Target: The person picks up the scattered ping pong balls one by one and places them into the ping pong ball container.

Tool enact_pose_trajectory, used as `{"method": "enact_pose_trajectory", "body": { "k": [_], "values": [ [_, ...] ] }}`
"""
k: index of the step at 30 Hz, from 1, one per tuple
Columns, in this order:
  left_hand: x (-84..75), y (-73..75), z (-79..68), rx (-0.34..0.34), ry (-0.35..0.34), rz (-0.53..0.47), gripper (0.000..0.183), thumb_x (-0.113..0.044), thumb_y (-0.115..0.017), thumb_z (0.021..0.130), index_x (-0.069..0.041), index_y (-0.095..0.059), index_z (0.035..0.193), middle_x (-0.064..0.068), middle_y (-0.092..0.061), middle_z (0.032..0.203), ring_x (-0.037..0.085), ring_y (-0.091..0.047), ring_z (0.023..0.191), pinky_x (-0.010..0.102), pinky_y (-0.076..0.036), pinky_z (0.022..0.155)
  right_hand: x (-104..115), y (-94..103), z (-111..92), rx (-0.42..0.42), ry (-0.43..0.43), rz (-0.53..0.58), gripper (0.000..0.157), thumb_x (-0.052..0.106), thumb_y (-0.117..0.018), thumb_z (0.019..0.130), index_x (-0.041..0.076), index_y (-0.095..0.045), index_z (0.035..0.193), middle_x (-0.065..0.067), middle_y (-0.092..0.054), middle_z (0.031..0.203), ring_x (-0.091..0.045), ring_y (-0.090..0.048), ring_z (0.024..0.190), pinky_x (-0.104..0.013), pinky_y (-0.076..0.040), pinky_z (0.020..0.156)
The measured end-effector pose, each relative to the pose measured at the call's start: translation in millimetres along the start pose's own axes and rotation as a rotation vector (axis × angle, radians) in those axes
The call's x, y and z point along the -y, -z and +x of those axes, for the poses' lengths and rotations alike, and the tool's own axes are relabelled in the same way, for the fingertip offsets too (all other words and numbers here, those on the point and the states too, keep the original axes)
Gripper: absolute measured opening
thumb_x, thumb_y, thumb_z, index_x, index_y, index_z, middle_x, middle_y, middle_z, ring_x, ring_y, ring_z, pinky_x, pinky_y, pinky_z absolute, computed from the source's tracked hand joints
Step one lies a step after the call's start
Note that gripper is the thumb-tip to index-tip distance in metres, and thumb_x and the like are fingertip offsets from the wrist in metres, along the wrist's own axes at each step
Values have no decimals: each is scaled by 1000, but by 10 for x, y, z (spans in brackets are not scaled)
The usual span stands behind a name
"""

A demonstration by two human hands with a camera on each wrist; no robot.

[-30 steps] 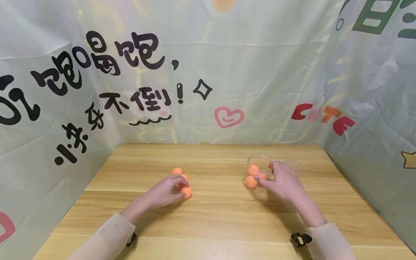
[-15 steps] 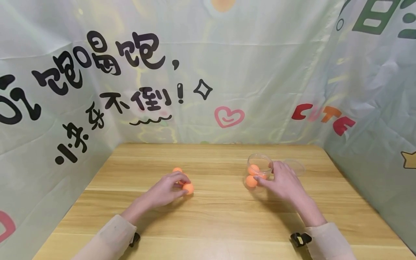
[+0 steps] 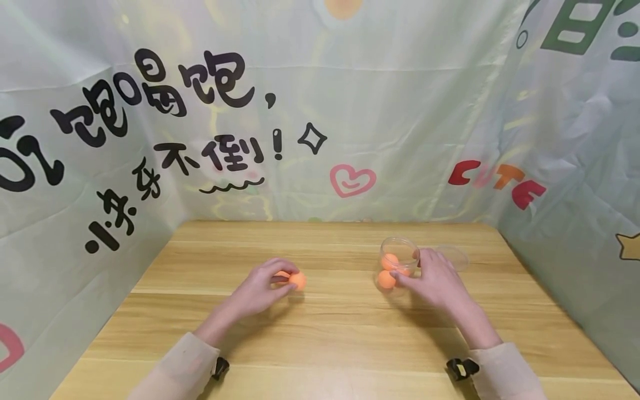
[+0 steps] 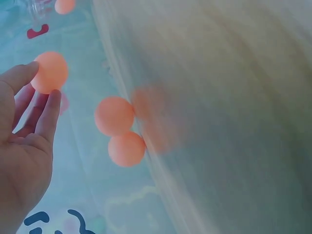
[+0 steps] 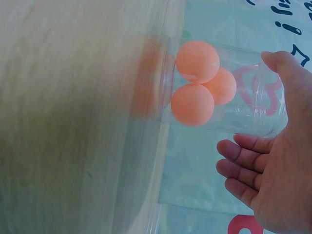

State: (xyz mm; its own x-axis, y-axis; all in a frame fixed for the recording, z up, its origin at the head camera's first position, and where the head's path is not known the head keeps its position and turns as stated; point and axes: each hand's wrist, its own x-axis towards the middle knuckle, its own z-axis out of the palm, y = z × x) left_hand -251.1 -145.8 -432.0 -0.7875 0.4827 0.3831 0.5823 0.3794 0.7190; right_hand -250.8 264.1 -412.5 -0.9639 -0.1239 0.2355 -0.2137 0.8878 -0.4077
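My left hand [image 3: 262,286] pinches an orange ping-pong ball [image 3: 298,281] between thumb and fingertips, just above the table. Two more orange balls [image 4: 114,116] rest touching each other on the table in the left wrist view; in the head view the hand largely hides them. To the right stands a clear round jar [image 5: 239,119], upright and uncovered, with three orange balls [image 5: 197,62] at its bottom. My right hand [image 3: 440,280] holds it from its right side, thumb on the near side and fingers around the back, near the rim.
A clear round lid [image 3: 456,258] lies flat on the wooden table [image 3: 330,344], behind and right of the jar, partly hidden by the right hand. Printed cloth [image 3: 400,139] walls off the back and both sides of the table.
My left hand has taken hold of the nearest ball and lifted it off the table, moving slightly right and away. My right hand and the jar have stayed put.
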Motion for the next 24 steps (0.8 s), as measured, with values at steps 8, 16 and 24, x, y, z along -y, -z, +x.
{"method": "enact_pose_trajectory", "body": {
  "k": [8,16,24],
  "values": [
    [-66,-103,83,-112,-35,-42,29,-4,-79,92,-9,-71,120,5,-65,125,25,-67,116,38,-60,95,3,-4,-3,0,6,-4,80,65,-71,89,-5,-56,122,-16,-61,109,-33,-52,99,-45,-45,82],
    [-117,-175,182,-184,-75,-97,31,-3,-77,93,-11,-70,121,1,-63,128,21,-62,123,36,-58,99,2,-5,0,-3,5,-5,81,66,-71,89,-6,-56,123,-16,-62,110,-33,-52,100,-46,-45,82],
    [-174,-252,316,-249,-127,-132,31,0,-79,90,-6,-70,120,7,-65,125,25,-64,119,35,-59,96,-4,-9,1,-3,5,-8,82,65,-71,89,-6,-55,126,-17,-62,112,-33,-54,101,-48,-47,84]
  ]
}}
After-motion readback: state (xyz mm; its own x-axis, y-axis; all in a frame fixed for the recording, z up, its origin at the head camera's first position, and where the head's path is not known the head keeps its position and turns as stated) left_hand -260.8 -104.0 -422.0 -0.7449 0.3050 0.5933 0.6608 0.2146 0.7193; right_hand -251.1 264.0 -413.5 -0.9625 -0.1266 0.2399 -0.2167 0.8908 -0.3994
